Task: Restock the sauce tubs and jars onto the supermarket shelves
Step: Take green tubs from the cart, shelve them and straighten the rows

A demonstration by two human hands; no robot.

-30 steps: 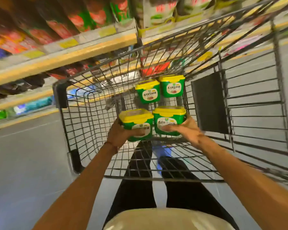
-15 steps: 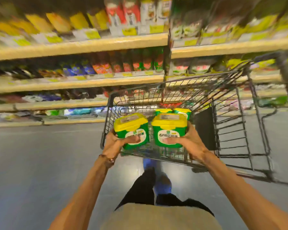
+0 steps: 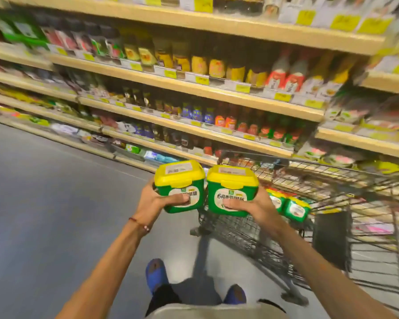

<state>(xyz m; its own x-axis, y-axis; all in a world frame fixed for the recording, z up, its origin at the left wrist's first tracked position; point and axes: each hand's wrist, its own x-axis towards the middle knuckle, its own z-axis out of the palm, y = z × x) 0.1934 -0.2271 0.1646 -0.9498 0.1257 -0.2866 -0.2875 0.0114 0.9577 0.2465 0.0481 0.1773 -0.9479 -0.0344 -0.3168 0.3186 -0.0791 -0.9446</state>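
Note:
I hold two green sauce tubs with yellow lids side by side in front of me. My left hand point(image 3: 156, 202) grips the left tub point(image 3: 180, 180), thumb across its label. The right tub point(image 3: 232, 185) sits in my right hand point(image 3: 253, 207), gripped the same way. Both tubs are lifted clear of the wire shopping cart point(image 3: 332, 180), which stands to my right. Two more green tubs point(image 3: 290, 207) lie inside the cart. Behind, the supermarket shelves point(image 3: 194, 88) carry rows of sauce bottles and jars; the picture is blurred by motion.
The grey aisle floor point(image 3: 44, 203) stretches to the left and below me. My feet in blue shoes point(image 3: 156, 272) stand beside the cart's near end. Yellow price tags line the shelf edges point(image 3: 202, 80). A dark panel point(image 3: 332, 240) hangs on the cart's side.
Both hands have lifted the two tubs out of the cart and upward. My view has swung up and left, so the shelves fill the frame and the cart lies to the right.

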